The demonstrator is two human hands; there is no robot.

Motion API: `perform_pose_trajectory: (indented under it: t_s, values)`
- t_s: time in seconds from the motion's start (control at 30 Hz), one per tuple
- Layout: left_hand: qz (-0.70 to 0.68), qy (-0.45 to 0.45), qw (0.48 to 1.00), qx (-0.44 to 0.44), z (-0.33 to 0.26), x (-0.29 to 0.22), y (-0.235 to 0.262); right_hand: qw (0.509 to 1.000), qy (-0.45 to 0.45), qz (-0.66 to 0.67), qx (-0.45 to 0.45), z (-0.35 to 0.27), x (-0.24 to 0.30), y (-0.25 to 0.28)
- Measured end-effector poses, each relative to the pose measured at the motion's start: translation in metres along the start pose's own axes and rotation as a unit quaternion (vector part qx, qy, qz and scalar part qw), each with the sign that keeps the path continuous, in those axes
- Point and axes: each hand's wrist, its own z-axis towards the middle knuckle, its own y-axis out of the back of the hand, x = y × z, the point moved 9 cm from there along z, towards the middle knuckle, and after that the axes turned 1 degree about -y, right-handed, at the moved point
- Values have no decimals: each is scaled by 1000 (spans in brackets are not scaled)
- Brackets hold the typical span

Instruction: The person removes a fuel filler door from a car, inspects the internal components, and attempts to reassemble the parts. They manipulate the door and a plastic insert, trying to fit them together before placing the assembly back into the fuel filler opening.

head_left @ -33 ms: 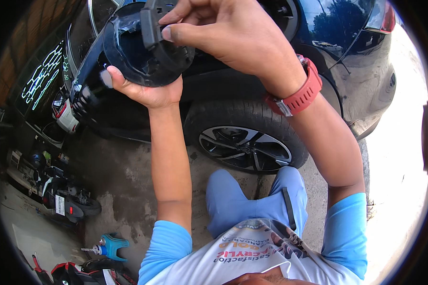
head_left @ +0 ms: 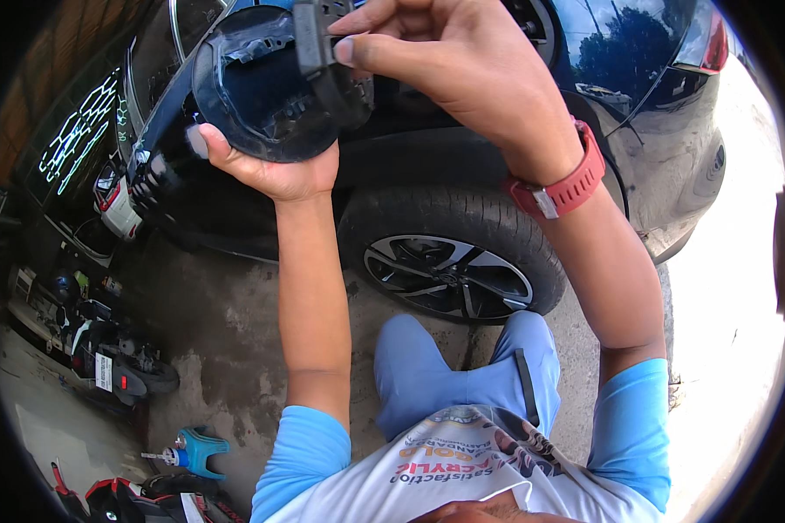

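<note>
My left hand [head_left: 275, 174] cups a round black plastic part [head_left: 228, 118] from below, its thumb up along the left rim. The part has a raised lip and a glossy dark middle with ragged, lighter patches near the top. At its right side, my right hand [head_left: 449, 74] pinches a black slotted block [head_left: 310, 39] between thumb and fingers. A black curved band runs down from the block over the disc's right edge; whether they are joined I cannot tell. Both hands are raised in front of a dark blue car [head_left: 619, 52].
Below my hands is the car's wheel [head_left: 449, 275] with its tyre, close to my knees. A parked motorcycle [head_left: 131, 362] and a turquoise object [head_left: 202, 451] are on the left. Red and black gear [head_left: 118, 501] lies at the lower left. Concrete floor [head_left: 227, 340] surrounds me.
My right hand and the black block have shifted right across the round part. More of the part's dark middle now shows. My left hand keeps its hold.
</note>
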Motion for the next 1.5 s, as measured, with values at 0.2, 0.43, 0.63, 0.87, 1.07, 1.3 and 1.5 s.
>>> perform_pose_trajectory:
  t_s: [0.2, 0.43, 0.63, 0.87, 1.07, 1.3, 1.5]
  values:
    - [-107, 59, 992, 20, -11, -8, 32, 960, -115, 238, -92, -31, -52, 49]
    - [-143, 68, 987, -7, -31, -17, 52, 932, -108, 340, -66, -39, -60, 55]
    - [-174, 73, 982, -23, -54, -19, 65, 949, -118, 274, -100, -42, -53, 53]
    - [-190, 75, 978, -45, -56, -15, 64, 949, -108, 278, -103, -41, -45, 49]
    - [-198, 86, 976, -17, -48, -4, 50, 953, -121, 259, -105, -40, -44, 45]
    - [-189, 91, 978, 9, -36, 9, 25, 943, -106, 313, -47, -35, -38, 34]
    - [-216, 74, 971, 71, -25, 18, 9, 961, -114, 237, -88, -31, -35, 26]
